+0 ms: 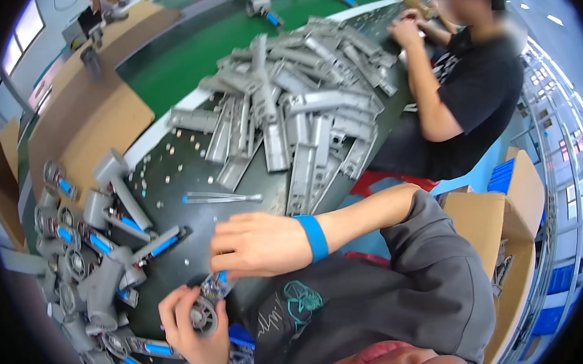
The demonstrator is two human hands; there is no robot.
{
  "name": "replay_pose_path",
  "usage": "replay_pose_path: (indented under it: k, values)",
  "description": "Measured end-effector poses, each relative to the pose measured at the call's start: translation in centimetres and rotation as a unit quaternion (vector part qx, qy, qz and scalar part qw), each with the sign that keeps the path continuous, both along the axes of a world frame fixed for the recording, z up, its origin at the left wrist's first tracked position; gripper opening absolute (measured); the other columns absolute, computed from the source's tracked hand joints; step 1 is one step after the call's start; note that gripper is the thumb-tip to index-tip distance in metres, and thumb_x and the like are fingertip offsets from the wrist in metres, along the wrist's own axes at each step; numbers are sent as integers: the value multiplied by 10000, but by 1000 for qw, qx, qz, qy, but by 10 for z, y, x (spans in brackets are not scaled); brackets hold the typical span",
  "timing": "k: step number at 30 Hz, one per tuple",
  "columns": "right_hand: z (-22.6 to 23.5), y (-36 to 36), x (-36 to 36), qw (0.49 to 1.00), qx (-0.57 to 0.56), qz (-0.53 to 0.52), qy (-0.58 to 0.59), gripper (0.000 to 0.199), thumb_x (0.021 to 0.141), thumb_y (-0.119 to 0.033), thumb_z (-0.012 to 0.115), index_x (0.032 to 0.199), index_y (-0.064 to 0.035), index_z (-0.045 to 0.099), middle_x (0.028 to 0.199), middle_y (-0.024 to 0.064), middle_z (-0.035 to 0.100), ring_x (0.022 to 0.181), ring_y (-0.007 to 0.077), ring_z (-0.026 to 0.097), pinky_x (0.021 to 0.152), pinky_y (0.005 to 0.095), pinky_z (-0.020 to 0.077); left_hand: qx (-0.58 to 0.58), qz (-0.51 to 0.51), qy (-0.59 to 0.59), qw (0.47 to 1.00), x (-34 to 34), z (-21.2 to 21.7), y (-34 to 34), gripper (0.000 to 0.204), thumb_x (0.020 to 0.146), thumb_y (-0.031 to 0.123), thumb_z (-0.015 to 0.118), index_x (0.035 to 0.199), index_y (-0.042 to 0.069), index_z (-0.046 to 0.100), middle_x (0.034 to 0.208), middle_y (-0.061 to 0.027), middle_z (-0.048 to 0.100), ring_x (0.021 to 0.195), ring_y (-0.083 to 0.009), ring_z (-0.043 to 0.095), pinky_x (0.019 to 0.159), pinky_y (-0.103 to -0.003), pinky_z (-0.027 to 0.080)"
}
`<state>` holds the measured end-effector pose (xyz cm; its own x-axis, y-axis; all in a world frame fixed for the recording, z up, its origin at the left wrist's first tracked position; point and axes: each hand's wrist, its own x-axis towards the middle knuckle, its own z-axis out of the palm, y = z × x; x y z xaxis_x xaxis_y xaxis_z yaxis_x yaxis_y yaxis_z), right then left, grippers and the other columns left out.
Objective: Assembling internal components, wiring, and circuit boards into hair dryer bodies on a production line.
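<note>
Currently, the left hand [201, 345] clasps a grey fan [205, 317]. The right hand [262, 244] curls beside a small circuit board [212, 289]; whether it pinches anything, I cannot tell.

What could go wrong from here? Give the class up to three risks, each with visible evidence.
1. Exposed circuitry beside the left hand and right hand might be damaged by rough handling.
2. Pale bits scattered on the dark tabletop could get caught in parts.
3. The loosely heaped grey housings overlap at odd angles, so pulling one might make others slide.
</note>
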<state>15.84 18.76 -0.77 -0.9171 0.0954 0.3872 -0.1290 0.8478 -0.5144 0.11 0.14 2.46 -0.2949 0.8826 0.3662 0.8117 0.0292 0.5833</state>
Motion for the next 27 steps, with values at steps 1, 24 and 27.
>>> replay_pose_path:
  k: [1,24,27]
  values:
    - [-3,-5,-4,996,68,-19,62,232,797,-177,689,1008,-105,623,1039,69,586,963,261,590,781,394,486,-54,26,-12,998,0,-9,-8,395,779,93,831,1133,39,664,1169,-177,633,1117,-339,623,913,-444,523]
    - [2,-36,23,930,-220,-286,-70,337,711,4,867,997,-24,690,1043,101,642,876,260,639,765,338,527,-131,122,139,974,37,-8,24,254,752,215,837,936,113,696,1195,-13,648,1241,-298,557,1000,-480,407]
    - [5,-36,27,924,-224,-299,-75,329,722,21,848,1008,-22,692,1060,114,647,873,269,652,769,337,535,-119,120,142,975,46,-13,31,189,776,168,792,933,125,698,1155,0,664,1211,-278,586,1068,-491,381]
